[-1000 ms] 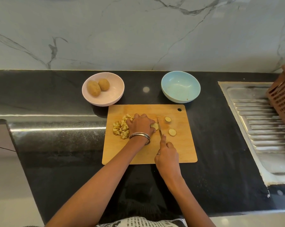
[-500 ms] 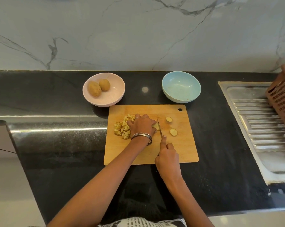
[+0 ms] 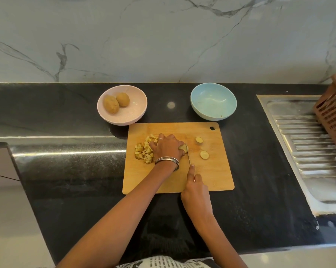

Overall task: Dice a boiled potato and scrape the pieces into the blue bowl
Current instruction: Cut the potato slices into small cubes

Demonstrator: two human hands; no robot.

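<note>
on the cutting board (image 3: 211, 175), left hand (image 3: 166, 147) pins the potato piece (image 3: 184, 148) while right hand (image 3: 195, 190) grips the knife (image 3: 188, 156), whose blade beside curled fingertips could nick them if the soft piece slips.

A pale marble wall (image 3: 163, 35) is running across the whole back of the scene, with thin grey veins wandering through it. Below it a black speckled stone desk (image 3: 66, 171) is stretching from left to right, its rounded front edge catching a bright streak of light (a small round glint is also sitting farther back on the stone). A steel sink drainboard (image 3: 308, 151) with raised ribs is lying set into the desk at the right, and a brown slatted plastic basket (image 3: 333, 107) is leaning in over it from the edge. Pale floor (image 3: 8, 229) is showing at lower left.
</note>
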